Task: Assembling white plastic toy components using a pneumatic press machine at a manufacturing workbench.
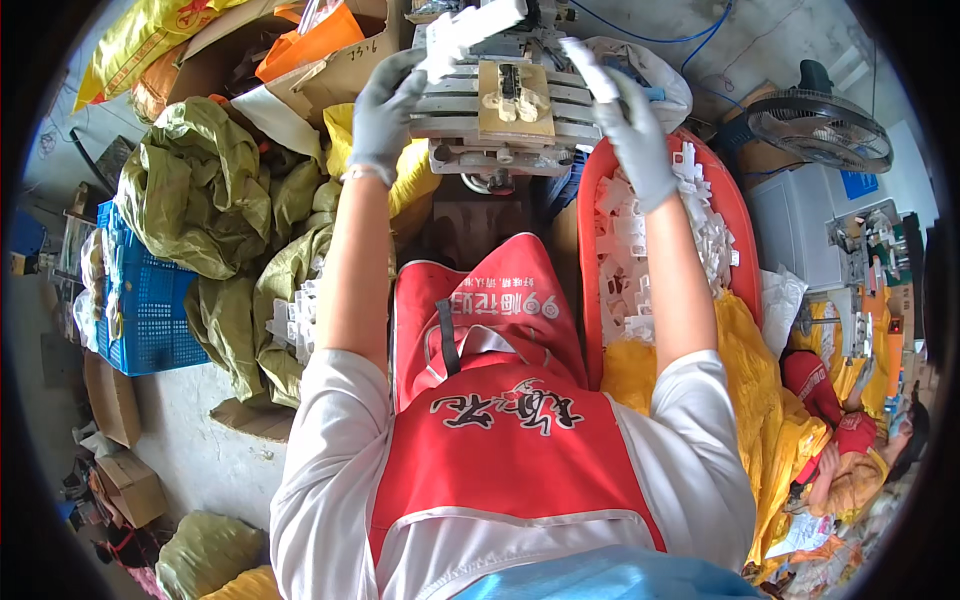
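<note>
Both my hands wear grey gloves and are raised over a machine with a slotted metal table point(440, 127). My left hand point(385, 118) is closed on a white plastic part point(468, 32), blurred, which sticks out up and to the right over the table's far side. At the table's right end, my right hand point(638, 140) grips another white plastic part point(588, 68), tilted up to the left. Between the hands a wooden board point(515, 128) lies on the table, with a small black and cream fixture point(512, 92) on it.
A red tub point(590, 270) heaped with white plastic parts point(625, 235) stands under my right forearm. Olive sacks point(205, 190), a cardboard box point(345, 75) and a blue crate point(150, 310) are to the left. A fan point(820, 125) stands far right; another person point(850, 430) sits lower right.
</note>
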`<state>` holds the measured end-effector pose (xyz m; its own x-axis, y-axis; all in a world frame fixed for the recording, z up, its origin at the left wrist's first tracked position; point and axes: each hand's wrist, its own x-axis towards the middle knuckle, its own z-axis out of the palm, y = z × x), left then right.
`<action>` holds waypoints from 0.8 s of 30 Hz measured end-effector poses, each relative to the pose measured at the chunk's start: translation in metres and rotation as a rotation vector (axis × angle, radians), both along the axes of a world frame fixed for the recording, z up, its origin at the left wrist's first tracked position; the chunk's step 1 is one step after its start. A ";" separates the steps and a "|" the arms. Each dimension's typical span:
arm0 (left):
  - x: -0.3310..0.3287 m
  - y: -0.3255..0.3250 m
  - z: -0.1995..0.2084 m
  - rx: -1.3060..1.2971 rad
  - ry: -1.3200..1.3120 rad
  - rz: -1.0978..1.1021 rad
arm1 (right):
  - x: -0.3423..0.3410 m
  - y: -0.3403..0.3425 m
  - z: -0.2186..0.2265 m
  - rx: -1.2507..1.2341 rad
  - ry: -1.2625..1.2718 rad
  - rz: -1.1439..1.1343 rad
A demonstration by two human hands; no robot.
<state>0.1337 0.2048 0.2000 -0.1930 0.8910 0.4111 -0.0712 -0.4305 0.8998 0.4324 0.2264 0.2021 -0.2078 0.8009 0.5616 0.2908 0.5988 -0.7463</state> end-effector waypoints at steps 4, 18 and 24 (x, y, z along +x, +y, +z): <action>-0.022 -0.042 -0.029 -0.032 -0.013 0.095 | -0.029 0.014 -0.005 0.240 -0.397 -0.003; -0.076 -0.183 -0.109 -0.400 0.106 0.472 | 0.076 -0.024 -0.042 0.103 -0.477 -0.054; -0.127 -0.247 -0.162 -0.543 0.082 0.587 | 0.187 -0.062 -0.209 -0.487 -0.988 -0.336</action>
<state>0.0071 -0.0420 0.0382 -0.6800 0.7330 -0.0173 0.1063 0.1220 0.9868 0.6192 0.1648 -0.0073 -0.1203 0.9865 -0.1114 0.9678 0.0916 -0.2346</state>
